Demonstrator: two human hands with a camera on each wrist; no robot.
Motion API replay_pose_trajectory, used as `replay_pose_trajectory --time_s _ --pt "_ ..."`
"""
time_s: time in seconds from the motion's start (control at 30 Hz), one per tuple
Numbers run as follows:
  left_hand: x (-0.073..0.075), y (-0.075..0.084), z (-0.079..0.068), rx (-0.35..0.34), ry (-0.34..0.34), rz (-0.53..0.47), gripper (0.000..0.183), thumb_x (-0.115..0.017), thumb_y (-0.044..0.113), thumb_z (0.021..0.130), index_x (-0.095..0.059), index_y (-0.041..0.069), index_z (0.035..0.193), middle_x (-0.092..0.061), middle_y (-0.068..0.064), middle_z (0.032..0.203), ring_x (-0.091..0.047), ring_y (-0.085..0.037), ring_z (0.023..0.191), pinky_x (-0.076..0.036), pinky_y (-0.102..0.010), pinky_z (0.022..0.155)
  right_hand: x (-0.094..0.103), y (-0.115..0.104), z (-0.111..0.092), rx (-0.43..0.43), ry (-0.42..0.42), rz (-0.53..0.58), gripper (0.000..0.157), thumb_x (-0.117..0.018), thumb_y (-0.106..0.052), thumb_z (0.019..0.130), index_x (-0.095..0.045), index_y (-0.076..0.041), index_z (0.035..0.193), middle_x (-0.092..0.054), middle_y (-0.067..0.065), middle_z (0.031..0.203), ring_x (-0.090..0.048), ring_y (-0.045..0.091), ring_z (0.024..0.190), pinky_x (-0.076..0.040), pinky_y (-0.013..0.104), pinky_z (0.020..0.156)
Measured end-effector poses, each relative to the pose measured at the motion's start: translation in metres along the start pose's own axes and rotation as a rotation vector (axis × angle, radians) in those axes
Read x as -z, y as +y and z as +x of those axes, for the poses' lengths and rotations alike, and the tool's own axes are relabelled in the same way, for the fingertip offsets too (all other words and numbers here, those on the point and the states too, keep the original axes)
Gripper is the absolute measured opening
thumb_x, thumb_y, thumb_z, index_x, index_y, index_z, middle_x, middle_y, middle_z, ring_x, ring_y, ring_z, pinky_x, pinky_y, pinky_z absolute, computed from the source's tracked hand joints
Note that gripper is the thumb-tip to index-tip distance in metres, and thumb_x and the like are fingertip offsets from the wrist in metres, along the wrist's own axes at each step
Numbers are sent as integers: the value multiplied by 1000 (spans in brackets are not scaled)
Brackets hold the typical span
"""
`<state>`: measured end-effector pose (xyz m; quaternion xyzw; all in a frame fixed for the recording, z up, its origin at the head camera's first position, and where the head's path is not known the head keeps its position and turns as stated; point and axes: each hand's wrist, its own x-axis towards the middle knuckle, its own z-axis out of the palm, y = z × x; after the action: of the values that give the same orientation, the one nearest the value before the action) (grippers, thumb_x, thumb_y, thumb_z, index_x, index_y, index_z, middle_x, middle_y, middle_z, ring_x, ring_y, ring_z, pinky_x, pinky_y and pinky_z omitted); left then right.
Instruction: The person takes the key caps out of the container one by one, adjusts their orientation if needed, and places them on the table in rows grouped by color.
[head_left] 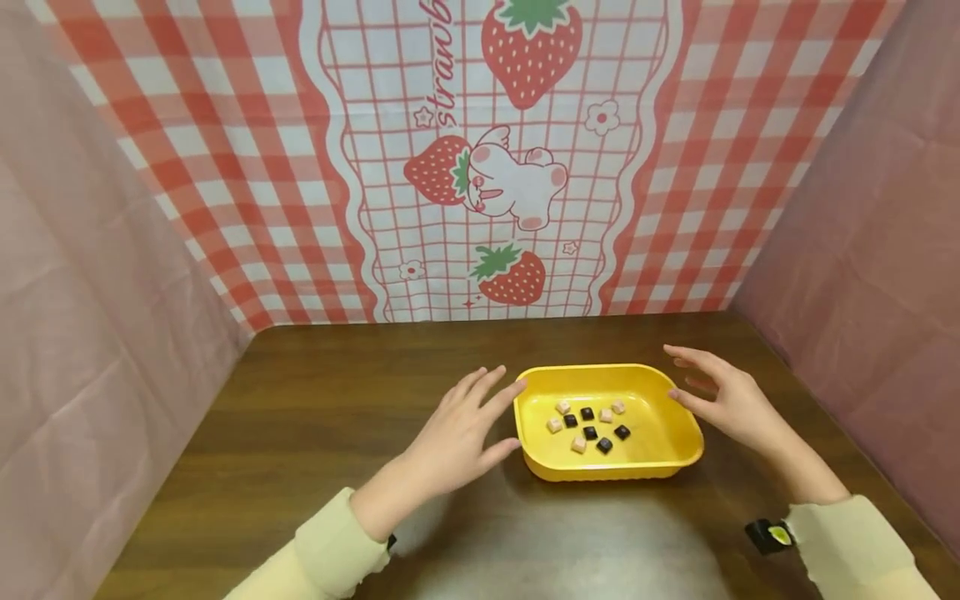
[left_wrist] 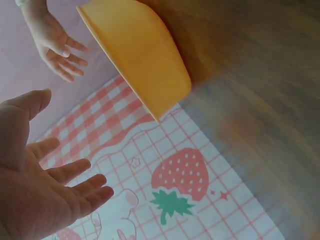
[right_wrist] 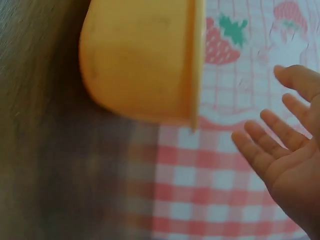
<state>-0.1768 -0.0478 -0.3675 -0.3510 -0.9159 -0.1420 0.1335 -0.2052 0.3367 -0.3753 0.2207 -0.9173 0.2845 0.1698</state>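
A yellow plastic basin (head_left: 540, 471) stands on the table, with several small cubes inside, some black like this black cube (head_left: 604, 446) and some pale pink like this pink cube (head_left: 579, 445). My left hand (head_left: 461, 429) is at the basin's left side, fingers spread and holding nothing. On the right side my right hand (head_left: 731, 400) hovers by the rim, its fingers extended and the palm facing the basin. Both wrist views show the basin's outer wall (left_wrist: 145, 55) apart from the palms. Whether any fingertip touches the rim I cannot tell.
The dark wooden table (head_left: 315, 417) spreads around the basin. Behind it hangs a red-and-white checked cloth (head_left: 300, 208) with strawberry prints. Pink fabric walls, one a left curtain (head_left: 112, 333) and one a right curtain (head_left: 885, 292), close off the sides.
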Motion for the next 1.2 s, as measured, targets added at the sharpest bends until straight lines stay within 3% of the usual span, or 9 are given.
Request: replay_pose_trajectory --time_s 0.07,0.13,0.33,0.47,0.6,0.83,1.2 --pt "-2 2 8 -15 -19 -14 73 -63 42 87 -28 24 149 -31 -12 150 -31 -34 136 -31 -51 106 0 10 -3 -42 -10 107 61 -72 -7 81 -48 -9 137 -55 15 127 -51 -5 110 -44 9 82" --pt "-6 4 17 -29 -35 -21 73 -63 42 87 -27 24 149 -30 -11 151 -32 -33 136 -32 -50 106 -1 19 -7 -79 -28 204 59 -69 -7 84 -46 -6 138 -55 10 127 -50 -12 107 -44 8 80" --pt "-22 9 39 -96 -58 -56 72 -60 42 89 -23 26 149 -27 -8 152 -31 -28 137 -31 -46 108 -7 38 -17 -203 -53 357 56 -66 -10 87 -45 -6 138 -54 -16 123 -56 -7 105 -49 14 76" --pt "-35 13 50 -134 -66 -87 72 -61 39 89 -24 25 149 -27 -7 153 -30 -25 137 -30 -43 109 -13 48 -24 -234 -72 353 55 -66 -13 87 -45 -7 138 -56 4 129 -54 -1 109 -49 14 76" --pt "-49 15 60 -151 -87 -97 74 -64 37 88 -25 23 149 -29 -6 152 -31 -23 137 -29 -40 110 -17 53 -31 -223 -111 321 56 -66 -15 88 -44 -4 138 -53 22 129 -52 -7 104 -47 13 76" --pt "-71 21 71 -148 -168 -123 75 -68 37 85 -29 24 148 -38 -1 147 -36 -19 134 -30 -33 109 -23 59 -39 -240 -113 289 57 -66 -14 87 -44 -4 139 -55 21 125 -52 -12 98 -47 13 73" --pt "-87 25 92 -137 -284 41 61 -67 39 85 -44 22 139 -48 1 138 -44 -18 126 -34 -34 106 -26 62 -41 -294 -140 294 56 -65 -18 89 -44 -5 139 -59 21 120 -57 -7 92 -50 18 68"
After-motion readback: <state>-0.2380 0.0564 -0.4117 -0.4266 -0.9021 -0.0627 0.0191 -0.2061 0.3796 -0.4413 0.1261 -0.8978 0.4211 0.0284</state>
